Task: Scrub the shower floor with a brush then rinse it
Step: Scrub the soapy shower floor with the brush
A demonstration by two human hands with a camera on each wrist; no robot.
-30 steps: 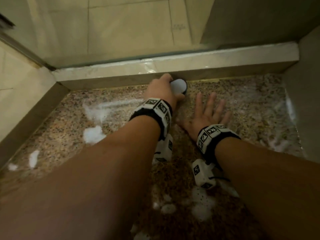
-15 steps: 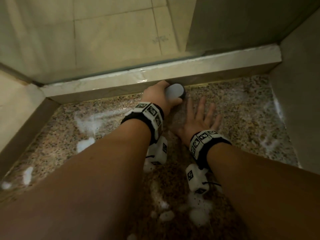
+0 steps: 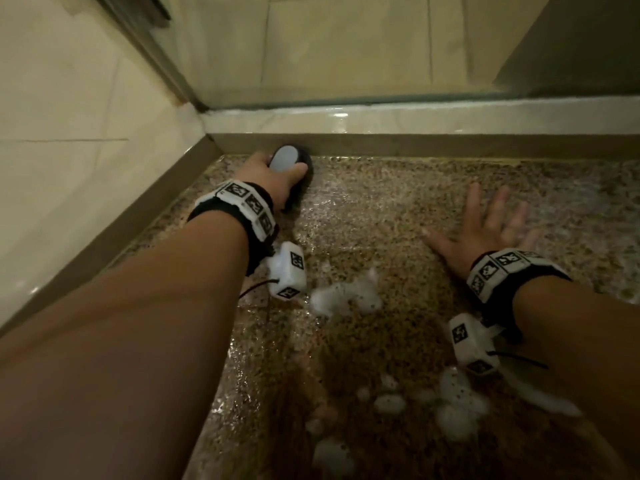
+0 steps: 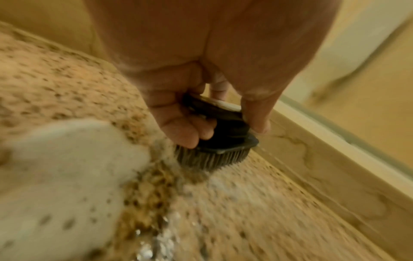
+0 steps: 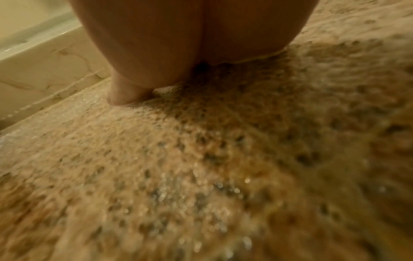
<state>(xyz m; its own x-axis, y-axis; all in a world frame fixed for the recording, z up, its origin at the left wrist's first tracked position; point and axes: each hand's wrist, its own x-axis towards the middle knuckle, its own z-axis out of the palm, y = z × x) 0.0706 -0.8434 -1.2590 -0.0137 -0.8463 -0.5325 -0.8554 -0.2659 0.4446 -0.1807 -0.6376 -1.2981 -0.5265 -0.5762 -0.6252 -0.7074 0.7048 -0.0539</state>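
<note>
Gripping the brush (image 3: 290, 160) in your left hand (image 3: 268, 176) at the shower floor's (image 3: 398, 216) far-left corner, right hand (image 3: 485, 233) lying flat, you are scrubbing; foam (image 3: 346, 296) awaits brushing, then rinsing.

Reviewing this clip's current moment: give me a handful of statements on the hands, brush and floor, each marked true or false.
1. The left hand grips the brush. True.
2. The right hand holds a sponge. False: it lies flat on the shower floor, fingers spread, holding nothing.
3. The brush is near the floor's far left corner, beside the curb. True.
4. The floor is dry and foam-free. False: it glistens wet, with foam patches.
5. The brush bristles point upward. False: they face down onto the floor.
</note>
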